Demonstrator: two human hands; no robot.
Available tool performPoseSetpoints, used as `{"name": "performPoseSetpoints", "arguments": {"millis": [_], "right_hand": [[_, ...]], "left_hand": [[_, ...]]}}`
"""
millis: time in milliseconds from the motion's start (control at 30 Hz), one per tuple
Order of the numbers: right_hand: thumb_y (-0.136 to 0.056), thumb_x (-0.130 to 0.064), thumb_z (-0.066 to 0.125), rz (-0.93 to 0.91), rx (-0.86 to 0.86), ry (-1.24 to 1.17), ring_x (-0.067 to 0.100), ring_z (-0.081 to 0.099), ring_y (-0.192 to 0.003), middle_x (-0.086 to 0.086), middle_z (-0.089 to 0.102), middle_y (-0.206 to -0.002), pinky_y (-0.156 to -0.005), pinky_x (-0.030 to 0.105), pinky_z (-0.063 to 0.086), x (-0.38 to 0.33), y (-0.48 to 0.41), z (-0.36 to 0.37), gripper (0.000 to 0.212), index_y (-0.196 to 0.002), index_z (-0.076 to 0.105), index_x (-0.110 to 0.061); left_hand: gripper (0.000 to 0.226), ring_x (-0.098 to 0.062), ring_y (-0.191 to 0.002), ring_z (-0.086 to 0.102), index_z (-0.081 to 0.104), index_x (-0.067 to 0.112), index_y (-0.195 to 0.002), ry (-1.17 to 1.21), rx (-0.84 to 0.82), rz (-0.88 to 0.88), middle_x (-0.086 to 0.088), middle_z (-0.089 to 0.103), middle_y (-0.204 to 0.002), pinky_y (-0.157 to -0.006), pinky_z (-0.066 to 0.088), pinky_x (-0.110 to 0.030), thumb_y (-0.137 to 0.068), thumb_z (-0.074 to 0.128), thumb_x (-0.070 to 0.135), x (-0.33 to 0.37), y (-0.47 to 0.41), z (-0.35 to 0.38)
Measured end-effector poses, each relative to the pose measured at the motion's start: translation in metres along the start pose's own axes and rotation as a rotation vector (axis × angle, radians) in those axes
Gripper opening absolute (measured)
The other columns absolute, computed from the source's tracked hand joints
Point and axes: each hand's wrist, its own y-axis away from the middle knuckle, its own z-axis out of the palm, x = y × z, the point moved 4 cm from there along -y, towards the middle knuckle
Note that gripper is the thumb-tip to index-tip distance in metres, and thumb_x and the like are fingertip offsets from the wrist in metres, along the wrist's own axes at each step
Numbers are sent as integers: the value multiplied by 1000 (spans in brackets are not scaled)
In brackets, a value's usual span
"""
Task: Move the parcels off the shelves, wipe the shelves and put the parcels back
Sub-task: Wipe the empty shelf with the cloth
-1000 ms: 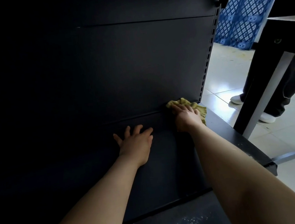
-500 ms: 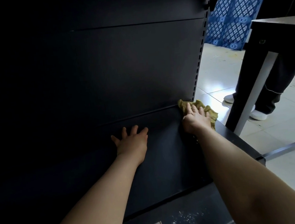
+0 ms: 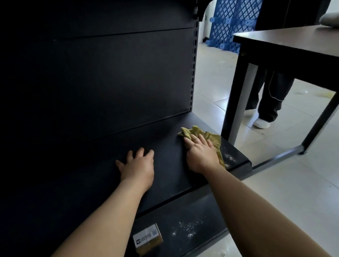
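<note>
Head view: the only camera; it looks down on a dark shelf unit, with both forearms reaching in from the near edge.
Shelf being wiped: the middle shelf (image 3: 165, 133) is black and bare of parcels, and its long axis runs left to right.
Right hand (image 3: 202, 156): lies palm down on the cloth near the shelf's right end.
Right grip: wide, with the fingers straight and pressing rather than curled round anything.
Cloth (image 3: 213, 139): yellow-green and crumpled; it shows past the fingertips on the far side and along the hand's right edge.
Left hand (image 3: 137, 167): flat on the bare shelf, just left of the right hand and apart from it.
Left grip: wide, with the fingers spread; it holds nothing and seems to act as a brace.
Pale specks (image 3: 229, 158): lie at the shelf's near right corner, just right of the cloth.
Deciding relation: the specks lie right and near of the right hand, so that hand is the closer one. A short sweep along the shelf's length toward the right end would probably reach them.
Parcel (image 3: 148, 238): a small brown box with a white label on the lower shelf (image 3: 197, 211), near and below the left forearm, with more specks to its right.
Counter (image 3: 303, 47): a dark top to the right, well apart from the shelves.
Stage: judged to be mid-wipe, with no parcels back on this shelf yet.
</note>
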Motion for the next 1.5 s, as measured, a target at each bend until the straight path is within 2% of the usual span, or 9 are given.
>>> {"name": "performPoseSetpoints", "arguments": {"millis": [300, 400, 467, 567, 633, 800, 967, 1233, 1500], "right_hand": [[-92, -23, 36, 184, 57, -47, 23, 11, -146, -5, 17, -159, -117, 44, 8, 69, 37, -18, 59, -149, 27, -33], [-89, -9, 37, 273, 41, -171, 37, 35, -128, 7, 33, -147, -109, 46, 29, 98, 44, -26, 60, -146, 33, -30], [-88, -2, 39, 282, 65, -206, 37, 40, -122, 11, 39, -140, -106, 45, 35, 112, 50, -31, 59, -144, 40, -23], [-85, 4, 40, 295, 191, -254, 33, 37, -122, 6, 40, -140, -106, 42, 34, 116, 56, -42, 56, -133, 55, -20], [-84, 3, 40, 252, 250, -260, 28, 35, -123, -1, 39, -141, -105, 44, 35, 104, 54, -50, 57, -131, 57, -26], [-90, -20, 42, -7, 76, 52, 32, 31, -127, -1, 36, -148, -107, 41, 24, 53, 43, -35, 46, -135, 52, -27], [-100, -49, 25, -92, 21, -29, 28, 16, -139, -10, 27, -155, -112, 44, 11, 32, 27, -14, 49, -148, 25, -40], [-102, -45, 17, -109, -89, -52, 22, 5, -148, -11, 17, -159, -119, 37, 3, 13, -26, -8, 51, -151, 23, -31], [-101, -43, 14, -8, -65, 20, 25, -3, -148, -9, 9, -161, -117, 50, 4, 23, -82, -6, 52, -152, 16, -32]], "left_hand": [[53, -33, -145, 5, 15, 31, -149, -63, -14, 30, -1, 7, -159, -111, 11, -64, -101, 34, 17, 32, 21, 7], [50, -33, -145, 6, 14, 31, -149, -75, -41, 31, 0, 8, -159, -111, 14, -63, -103, 30, 21, 32, 21, 4], [49, -33, -145, 6, 14, 31, -149, -84, -63, 40, 0, 7, -159, -111, 15, -62, -103, 29, 22, 32, 23, 3], [45, -32, -145, 9, 17, 31, -148, -74, -81, 51, 0, 11, -158, -111, 16, -61, -104, 23, 27, 32, 23, 0], [43, -32, -143, 14, 23, 29, -147, -61, -70, 59, -1, 17, -156, -111, 20, -59, -104, 22, 30, 32, 23, -2], [39, -29, -135, 28, 34, 27, -140, -65, -22, 71, -1, 28, -150, -104, 32, -49, -103, 25, 34, 36, 21, -5], [39, -25, -133, 33, 37, 26, -139, -64, 12, 109, 1, 32, -148, -99, 36, -44, -102, 27, 35, 35, 8, -7], [44, -22, -137, 30, 30, 32, -144, -83, 29, 153, 6, 26, -154, -101, 38, -42, -101, 27, 41, 38, -17, -7], [47, -27, -136, 32, 22, 35, -147, -158, 98, 168, 7, 24, -155, -98, 41, -44, -101, 21, 43, 43, -34, -2]]}}
